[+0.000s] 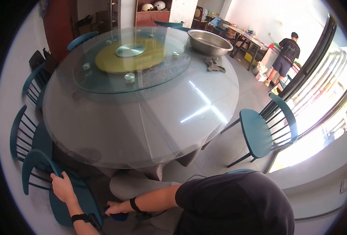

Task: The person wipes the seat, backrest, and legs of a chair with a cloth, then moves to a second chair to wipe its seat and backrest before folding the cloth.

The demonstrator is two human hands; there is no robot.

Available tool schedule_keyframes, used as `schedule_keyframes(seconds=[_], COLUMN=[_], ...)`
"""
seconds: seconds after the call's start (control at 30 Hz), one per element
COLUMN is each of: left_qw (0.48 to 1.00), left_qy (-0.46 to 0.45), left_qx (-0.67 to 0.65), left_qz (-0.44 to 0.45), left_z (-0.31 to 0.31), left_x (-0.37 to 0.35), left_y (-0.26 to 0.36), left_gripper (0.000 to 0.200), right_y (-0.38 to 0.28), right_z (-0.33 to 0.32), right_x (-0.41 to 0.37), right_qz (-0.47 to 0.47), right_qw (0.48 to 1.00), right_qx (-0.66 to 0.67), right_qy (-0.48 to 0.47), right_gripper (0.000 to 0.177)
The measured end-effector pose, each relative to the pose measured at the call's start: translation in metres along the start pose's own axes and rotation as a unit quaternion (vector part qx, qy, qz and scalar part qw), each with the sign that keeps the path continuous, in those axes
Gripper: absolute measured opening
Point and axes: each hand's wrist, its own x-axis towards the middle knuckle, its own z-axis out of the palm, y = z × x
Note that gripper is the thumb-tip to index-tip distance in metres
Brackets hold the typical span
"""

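Observation:
My left hand (63,188) grips the end of the curved backrest of a teal chair (65,207) at the lower left. Low in the view, to the right of that chair's seat, my right hand (116,208) is closed on a dark blue object (120,216), too small and dark to make out fully. Black bands circle both wrists. Beyond my hands stands a large round table (103,125) with a clear cover and a glass turntable (132,84) on top.
A metal basin (210,42) and a crumpled grey cloth (215,64) lie at the table's far right. More teal chairs surround it, one at the right (257,131) and others along the left. A person (288,55) stands at the back right beside a bright glass door.

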Motion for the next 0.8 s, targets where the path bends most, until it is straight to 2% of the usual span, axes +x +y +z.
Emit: schedule_keyframes(seconds=[0.47,0.8], left_qw=[1.0,1.0], left_qy=[-0.024,-0.004], left_qx=[0.002,-0.007], left_qz=[-0.014,-0.011], left_z=[-0.0079,-0.0028], left_x=[-0.0014,-0.0013], left_y=[0.0068,0.0042], left_gripper=[0.036,0.034], right_y=[-0.0011,-0.0008], right_z=[-0.002,-0.0015], right_x=[-0.0026,-0.0022], right_qz=[-0.003,-0.007], right_qw=[1.0,1.0], right_qx=[-0.008,-0.007], right_qy=[-0.01,-0.012], right_gripper=[0.077,0.077])
